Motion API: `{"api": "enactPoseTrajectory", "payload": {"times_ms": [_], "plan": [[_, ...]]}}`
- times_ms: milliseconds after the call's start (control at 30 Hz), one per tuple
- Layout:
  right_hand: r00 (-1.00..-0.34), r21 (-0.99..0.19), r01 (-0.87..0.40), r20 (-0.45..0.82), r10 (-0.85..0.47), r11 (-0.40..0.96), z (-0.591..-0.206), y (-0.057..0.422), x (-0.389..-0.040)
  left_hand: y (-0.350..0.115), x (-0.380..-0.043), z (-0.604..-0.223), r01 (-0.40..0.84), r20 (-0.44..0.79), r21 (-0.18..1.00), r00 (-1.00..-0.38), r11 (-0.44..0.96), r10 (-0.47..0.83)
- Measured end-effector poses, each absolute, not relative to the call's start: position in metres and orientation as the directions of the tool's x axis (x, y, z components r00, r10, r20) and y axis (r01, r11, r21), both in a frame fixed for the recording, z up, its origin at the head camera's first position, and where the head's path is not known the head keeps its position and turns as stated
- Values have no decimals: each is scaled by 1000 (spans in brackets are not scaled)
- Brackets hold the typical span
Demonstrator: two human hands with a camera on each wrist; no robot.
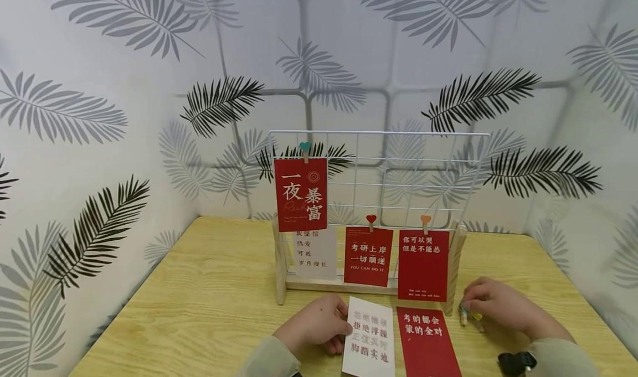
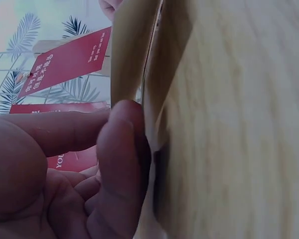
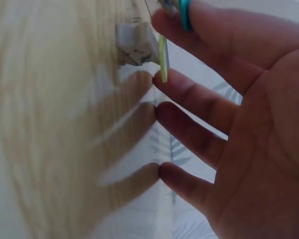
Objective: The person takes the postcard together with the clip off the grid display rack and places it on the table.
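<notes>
Pinching a white card [image 1: 369, 337] and a teal clip [image 3: 184, 15]

The left hand [image 1: 319, 324] pinches the white card at its nine o'clock edge, thumb and finger close together. The card is over the table [image 1: 199, 310], at six o'clock from the wire rack [image 1: 379, 133]. A loose red card [image 1: 430, 341] lies at three o'clock from it. At two o'clock from that red card, the right hand [image 1: 500, 305] holds the teal clip between thumb and finger. Its other three fingers spread apart, tips down by the table. A yellow clip [image 3: 163, 59] is just beside them; whether they touch is hard to tell.

The white card looks thin, so a hard squeeze on one edge could bend it. A push toward three o'clock might make it bump the loose red card. The teal clip is small, so a weak pinch could let it drop. Those spread fingers might knock the yellow clip away. The wooden post [image 1: 454, 272] is near the right hand, at ten o'clock; a bump there could shake the hanging cards [image 1: 422, 277].
</notes>
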State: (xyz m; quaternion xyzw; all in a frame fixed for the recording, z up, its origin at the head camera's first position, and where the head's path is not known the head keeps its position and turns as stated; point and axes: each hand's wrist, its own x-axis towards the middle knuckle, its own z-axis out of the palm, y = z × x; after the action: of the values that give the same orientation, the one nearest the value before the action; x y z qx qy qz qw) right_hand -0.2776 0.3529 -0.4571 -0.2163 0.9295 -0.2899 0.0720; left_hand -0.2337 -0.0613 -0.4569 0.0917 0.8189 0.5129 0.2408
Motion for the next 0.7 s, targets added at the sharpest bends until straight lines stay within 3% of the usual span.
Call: {"api": "enactPoseTrajectory", "payload": {"times_ms": [200, 700], "plan": [[-852, -538, -444, 8, -523, 716, -458, 349, -280, -61, -233, -458, -93, -304, 879, -865, 468, 399], [-895, -538, -365, -22, -446, 760, -456, 345, -279, -54, -231, -454, -84, -302, 828, -900, 555, 315]]}}
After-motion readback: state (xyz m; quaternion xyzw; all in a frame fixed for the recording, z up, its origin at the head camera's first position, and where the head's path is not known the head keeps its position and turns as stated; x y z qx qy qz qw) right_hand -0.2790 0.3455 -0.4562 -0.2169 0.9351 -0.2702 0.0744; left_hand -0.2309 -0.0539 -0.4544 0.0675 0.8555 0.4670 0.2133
